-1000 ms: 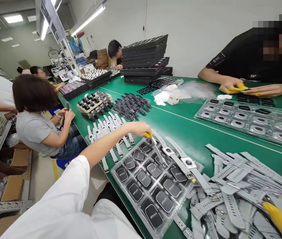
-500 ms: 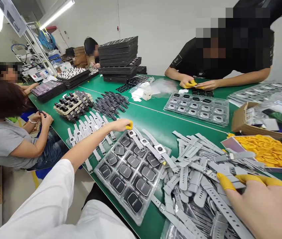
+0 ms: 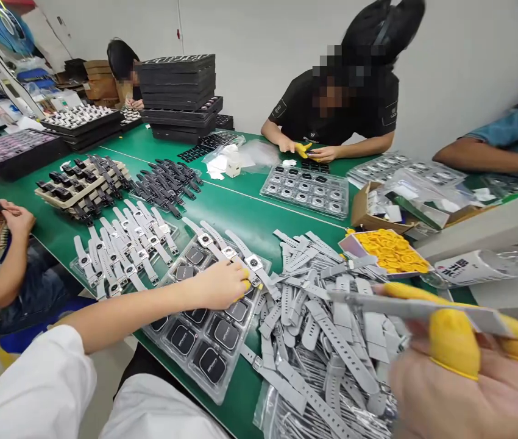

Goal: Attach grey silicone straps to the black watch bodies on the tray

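Observation:
My right hand, in yellow finger cots, holds a grey watch strap between thumb and fingers at the lower right. My left hand, also in yellow finger cots, reaches over a clear plastic tray of black square watch faces. Its fingers are bent down and together; what they hold, if anything, is hidden. At the tray's far end, just beyond that hand, lie several watches with grey straps, backs up. Below and left of my right hand spreads a heap of loose grey straps, partly on plastic bags.
Grey-strapped watches and black straps lie at the left. A box of yellow finger cots stands beyond my right hand. Further back are a tray of watch bodies, stacked black trays and a co-worker.
My left hand has come back from the tray's far end to over its middle. My right hand has lifted a grey strap from the heap. The view has swung right.

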Motion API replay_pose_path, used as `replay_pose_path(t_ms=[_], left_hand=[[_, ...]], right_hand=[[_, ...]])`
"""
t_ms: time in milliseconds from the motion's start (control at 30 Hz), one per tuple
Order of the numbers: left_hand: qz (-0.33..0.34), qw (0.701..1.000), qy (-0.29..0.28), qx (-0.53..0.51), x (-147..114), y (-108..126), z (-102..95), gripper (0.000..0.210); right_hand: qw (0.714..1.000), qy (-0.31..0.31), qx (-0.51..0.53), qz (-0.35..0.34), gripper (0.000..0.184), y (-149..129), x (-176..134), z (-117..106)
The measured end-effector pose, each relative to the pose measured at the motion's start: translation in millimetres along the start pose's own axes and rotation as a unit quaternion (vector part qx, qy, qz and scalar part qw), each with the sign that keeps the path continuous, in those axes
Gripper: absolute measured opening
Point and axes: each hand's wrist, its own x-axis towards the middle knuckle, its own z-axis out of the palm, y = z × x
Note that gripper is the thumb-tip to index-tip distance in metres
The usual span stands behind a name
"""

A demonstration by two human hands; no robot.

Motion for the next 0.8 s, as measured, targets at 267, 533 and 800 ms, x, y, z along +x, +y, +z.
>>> replay_pose_path(t_ms=[267, 533, 800], left_hand=[[0.032, 0.994, -0.020, 0.102, 22.8, 12.2, 1.1, 0.014], [-0.049, 0.979, 0.027, -0.197, 24.5, -6.5, -14.1, 0.010], [-0.016, 0.878, 0.152, -0.454, 33.0, 15.1, 8.3, 0.038]], right_hand=[[0.917, -0.239, 0.093, 0.307, 0.038, 31.2, -39.8, 20.6], [0.874, -0.327, 0.090, 0.348, 0.040, 61.7, -57.6, 17.6], [0.833, -0.386, 0.130, 0.375, 0.036, 68.7, -63.3, 15.7]])
